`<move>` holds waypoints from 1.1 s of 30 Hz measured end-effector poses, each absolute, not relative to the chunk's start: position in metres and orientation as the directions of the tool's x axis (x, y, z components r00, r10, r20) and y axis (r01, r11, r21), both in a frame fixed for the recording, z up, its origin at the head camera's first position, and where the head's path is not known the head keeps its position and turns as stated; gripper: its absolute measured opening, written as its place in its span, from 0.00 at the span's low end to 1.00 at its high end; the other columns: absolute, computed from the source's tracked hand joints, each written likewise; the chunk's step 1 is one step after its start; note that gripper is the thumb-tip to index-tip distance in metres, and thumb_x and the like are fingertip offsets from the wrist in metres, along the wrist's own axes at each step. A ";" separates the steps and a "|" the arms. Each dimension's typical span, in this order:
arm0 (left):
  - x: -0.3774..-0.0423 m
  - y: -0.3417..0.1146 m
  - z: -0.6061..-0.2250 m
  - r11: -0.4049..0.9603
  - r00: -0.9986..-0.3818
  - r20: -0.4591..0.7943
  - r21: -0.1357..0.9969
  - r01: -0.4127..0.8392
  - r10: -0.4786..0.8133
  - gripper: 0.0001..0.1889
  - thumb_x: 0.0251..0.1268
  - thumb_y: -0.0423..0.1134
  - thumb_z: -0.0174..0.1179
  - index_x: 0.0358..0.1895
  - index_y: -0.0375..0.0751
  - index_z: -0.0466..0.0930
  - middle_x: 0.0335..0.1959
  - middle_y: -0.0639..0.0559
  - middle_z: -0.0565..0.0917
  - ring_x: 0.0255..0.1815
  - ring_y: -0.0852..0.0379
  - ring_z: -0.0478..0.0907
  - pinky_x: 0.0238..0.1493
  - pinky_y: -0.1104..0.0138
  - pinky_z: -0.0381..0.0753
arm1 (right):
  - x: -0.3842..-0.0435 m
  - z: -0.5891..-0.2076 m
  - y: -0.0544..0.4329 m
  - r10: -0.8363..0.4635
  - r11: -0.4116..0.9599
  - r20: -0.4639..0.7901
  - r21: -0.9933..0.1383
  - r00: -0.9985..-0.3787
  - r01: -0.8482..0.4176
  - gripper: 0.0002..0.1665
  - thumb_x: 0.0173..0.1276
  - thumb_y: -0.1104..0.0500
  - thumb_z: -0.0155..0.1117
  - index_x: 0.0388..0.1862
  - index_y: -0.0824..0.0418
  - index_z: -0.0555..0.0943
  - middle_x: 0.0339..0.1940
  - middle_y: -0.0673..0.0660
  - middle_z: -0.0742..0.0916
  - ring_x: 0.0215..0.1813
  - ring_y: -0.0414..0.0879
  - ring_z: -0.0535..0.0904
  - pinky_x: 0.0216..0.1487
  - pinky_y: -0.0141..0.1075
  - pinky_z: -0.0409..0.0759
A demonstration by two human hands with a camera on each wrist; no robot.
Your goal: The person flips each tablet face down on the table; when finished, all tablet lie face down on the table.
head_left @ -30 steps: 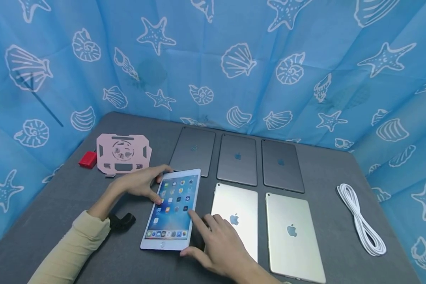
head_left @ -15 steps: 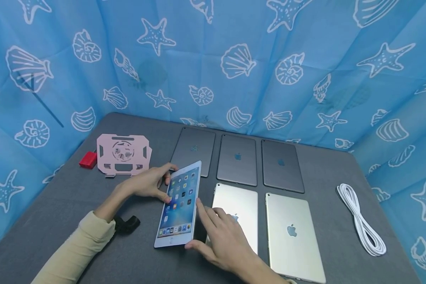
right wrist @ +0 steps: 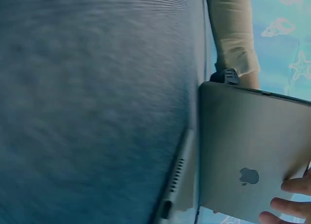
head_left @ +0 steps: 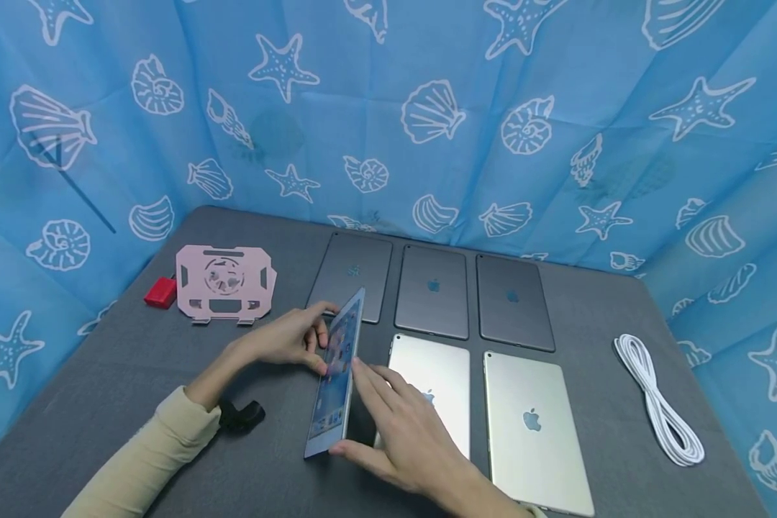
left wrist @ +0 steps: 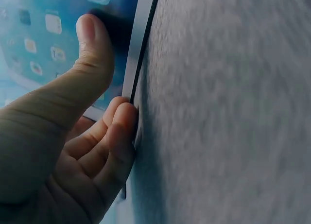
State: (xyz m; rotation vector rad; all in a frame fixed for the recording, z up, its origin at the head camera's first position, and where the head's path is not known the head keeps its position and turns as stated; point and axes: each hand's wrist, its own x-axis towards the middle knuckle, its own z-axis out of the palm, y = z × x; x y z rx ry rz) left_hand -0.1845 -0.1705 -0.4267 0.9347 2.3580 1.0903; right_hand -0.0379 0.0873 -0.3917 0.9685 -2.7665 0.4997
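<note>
A tablet with a lit screen (head_left: 335,381) stands steeply on its long side, screen facing left. My left hand (head_left: 291,337) holds its far left part. The left thumb (left wrist: 95,49) lies on the glass, and the other fingers (left wrist: 114,131) curl by the lower edge. My right hand (head_left: 401,424) touches the tablet from the right, fingers fairly straight, thumb by the near corner. In the right wrist view, fingertips (right wrist: 286,204) lie against the silver back (right wrist: 248,131) with the apple logo.
Right of the tablet lie a silver tablet (head_left: 432,360) and another silver tablet (head_left: 537,432), face down. Behind are a dark tablet (head_left: 352,273), a second dark tablet (head_left: 432,291) and a third dark tablet (head_left: 514,302). A pink stand (head_left: 224,282), red box (head_left: 161,293) and white cable (head_left: 657,403) flank them.
The tablet has tipped up from facing me to nearly edge-on, its screen turning left. It has shifted right, and my left hand has moved right with it. The right hand has barely moved.
</note>
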 end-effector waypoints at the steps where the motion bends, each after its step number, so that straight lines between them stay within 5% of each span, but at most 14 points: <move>1: -0.184 -0.169 -0.427 0.471 -0.708 -0.054 0.782 0.408 0.704 0.51 0.50 0.42 0.80 0.75 0.36 0.57 0.37 0.49 0.80 0.28 0.65 0.78 0.32 0.72 0.78 | -0.038 -0.390 0.087 -0.575 0.729 0.271 -0.258 -0.772 -0.634 0.55 0.72 0.21 0.42 0.85 0.54 0.54 0.79 0.51 0.73 0.75 0.47 0.72 0.66 0.46 0.80; 12: -0.179 -0.158 -0.425 0.374 -0.678 -0.006 0.838 0.397 0.735 0.59 0.56 0.38 0.77 0.82 0.39 0.41 0.41 0.47 0.84 0.34 0.63 0.84 0.38 0.68 0.86 | -0.039 -0.383 0.082 -0.585 0.639 0.289 -0.411 -0.758 -0.650 0.55 0.71 0.26 0.55 0.86 0.49 0.49 0.79 0.50 0.73 0.74 0.44 0.74 0.67 0.44 0.79; 16: -0.178 -0.161 -0.408 0.353 -0.663 0.014 0.838 0.416 0.749 0.58 0.64 0.47 0.72 0.83 0.41 0.34 0.38 0.48 0.84 0.33 0.61 0.82 0.39 0.68 0.84 | -0.038 -0.385 0.082 -0.602 0.632 0.270 -0.413 -0.751 -0.655 0.54 0.71 0.27 0.56 0.86 0.49 0.50 0.82 0.49 0.69 0.74 0.45 0.74 0.68 0.44 0.79; 21: -0.177 -0.163 -0.393 0.392 -0.668 0.025 0.792 0.467 0.744 0.55 0.69 0.44 0.67 0.83 0.43 0.31 0.35 0.52 0.83 0.33 0.61 0.80 0.39 0.67 0.83 | -0.037 -0.395 0.080 -0.654 0.597 0.296 -0.364 -0.696 -0.715 0.52 0.74 0.32 0.57 0.86 0.50 0.48 0.78 0.51 0.73 0.70 0.44 0.77 0.65 0.41 0.81; 24: -0.177 -0.166 -0.392 0.375 -0.656 0.042 0.793 0.481 0.753 0.56 0.69 0.60 0.63 0.83 0.43 0.31 0.35 0.53 0.83 0.33 0.61 0.80 0.40 0.66 0.84 | -0.037 -0.400 0.080 -0.675 0.597 0.286 -0.331 -0.680 -0.731 0.52 0.75 0.34 0.57 0.86 0.49 0.46 0.71 0.51 0.80 0.66 0.43 0.80 0.61 0.40 0.82; 28: -0.178 -0.172 -0.390 0.307 -0.631 0.085 0.818 0.487 0.771 0.67 0.52 0.82 0.50 0.84 0.43 0.30 0.33 0.53 0.83 0.31 0.60 0.80 0.38 0.64 0.82 | -0.038 -0.403 0.080 -0.705 0.611 0.219 -0.295 -0.674 -0.735 0.53 0.75 0.36 0.59 0.86 0.52 0.45 0.62 0.50 0.86 0.59 0.44 0.83 0.54 0.38 0.83; 33: -0.179 -0.174 -0.387 0.288 -0.633 0.092 0.833 0.472 0.769 0.68 0.49 0.84 0.51 0.84 0.47 0.31 0.32 0.53 0.82 0.30 0.59 0.79 0.39 0.64 0.81 | -0.038 -0.409 0.079 -0.725 0.644 0.078 -0.274 -0.684 -0.714 0.56 0.75 0.35 0.59 0.86 0.54 0.41 0.57 0.51 0.90 0.57 0.46 0.85 0.52 0.41 0.83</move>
